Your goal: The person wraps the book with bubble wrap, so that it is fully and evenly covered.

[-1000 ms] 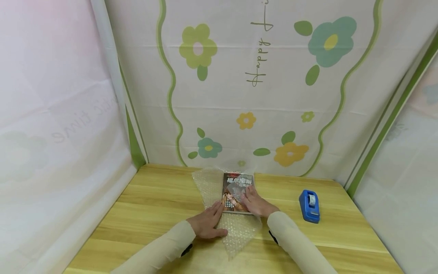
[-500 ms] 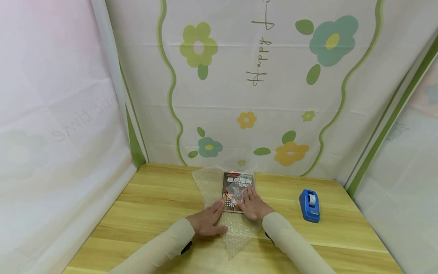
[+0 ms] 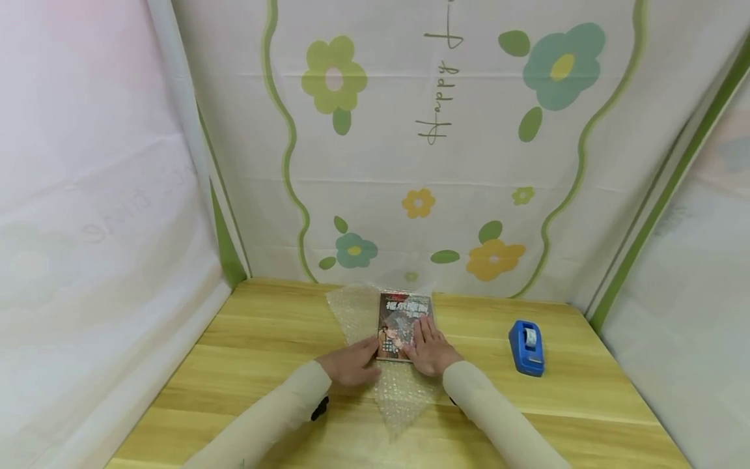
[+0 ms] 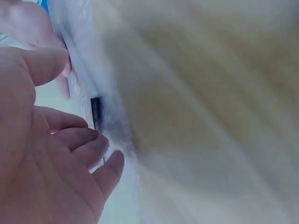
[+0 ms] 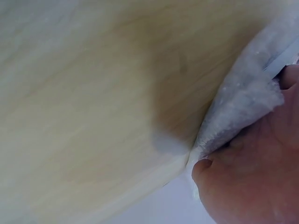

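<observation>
A paperback book (image 3: 401, 306) with a dark illustrated cover lies on a sheet of bubble wrap (image 3: 398, 400). From the right, a flap of the wrap is folded over part of the cover. My right hand (image 3: 432, 352) presses this flap down with its fingers spread out straight. At the book's lower left edge rests my left hand (image 3: 350, 363), and in the left wrist view its fingers (image 4: 105, 172) are loosely bent beside that edge. In the right wrist view, wrap bulges at the book's right side next to the hand.
A blue tape dispenser (image 3: 527, 348) with a roll of tape stands on the wooden table (image 3: 258, 339), to the right of the book. Flower-printed cloth (image 3: 375, 163) hangs behind the table and along both sides. The wrap's left part spreads beyond the book.
My right hand has slid left across the cover, pressing the flap. My left hand has shifted slightly away from me, its thumb drawing nearer its fingers. The head view has moved a little.
</observation>
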Action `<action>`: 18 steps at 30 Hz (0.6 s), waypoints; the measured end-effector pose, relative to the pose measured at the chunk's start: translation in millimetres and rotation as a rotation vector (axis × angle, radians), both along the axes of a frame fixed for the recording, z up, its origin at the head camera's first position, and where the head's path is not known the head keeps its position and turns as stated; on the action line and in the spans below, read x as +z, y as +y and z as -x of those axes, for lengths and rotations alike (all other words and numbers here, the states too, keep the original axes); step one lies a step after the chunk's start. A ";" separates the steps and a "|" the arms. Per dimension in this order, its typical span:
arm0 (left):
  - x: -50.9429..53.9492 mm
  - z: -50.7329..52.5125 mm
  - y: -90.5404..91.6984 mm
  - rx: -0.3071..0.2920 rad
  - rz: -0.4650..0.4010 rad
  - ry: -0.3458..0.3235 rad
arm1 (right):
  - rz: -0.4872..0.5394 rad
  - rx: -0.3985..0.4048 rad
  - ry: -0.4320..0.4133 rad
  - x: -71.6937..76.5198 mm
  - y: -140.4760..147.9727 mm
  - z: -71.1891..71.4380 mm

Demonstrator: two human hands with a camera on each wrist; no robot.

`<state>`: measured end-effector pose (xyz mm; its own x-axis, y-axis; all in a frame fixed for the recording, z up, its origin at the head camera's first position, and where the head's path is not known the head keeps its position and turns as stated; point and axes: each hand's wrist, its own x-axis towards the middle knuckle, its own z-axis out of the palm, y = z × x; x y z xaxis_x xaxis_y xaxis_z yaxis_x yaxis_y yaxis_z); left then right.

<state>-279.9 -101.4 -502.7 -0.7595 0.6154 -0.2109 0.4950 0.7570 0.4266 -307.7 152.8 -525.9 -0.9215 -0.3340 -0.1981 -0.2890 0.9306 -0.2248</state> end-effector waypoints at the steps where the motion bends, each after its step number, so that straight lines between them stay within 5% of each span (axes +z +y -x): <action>1: 1.5 2.9 2.1 -0.002 0.009 0.021 | 0.006 0.000 0.006 -0.7 0.5 0.6; 8: -1.2 28.3 13.2 -0.060 0.118 0.188 | 0.010 -0.013 0.023 -13.3 1.8 6.1; 12: -5.0 43.1 15.2 -0.132 0.210 0.297 | -0.010 -0.020 0.004 -0.8 -1.3 1.8; 18: -3.4 53.1 15.3 -0.173 0.218 0.320 | -0.059 -0.015 0.000 10.0 -4.5 -2.6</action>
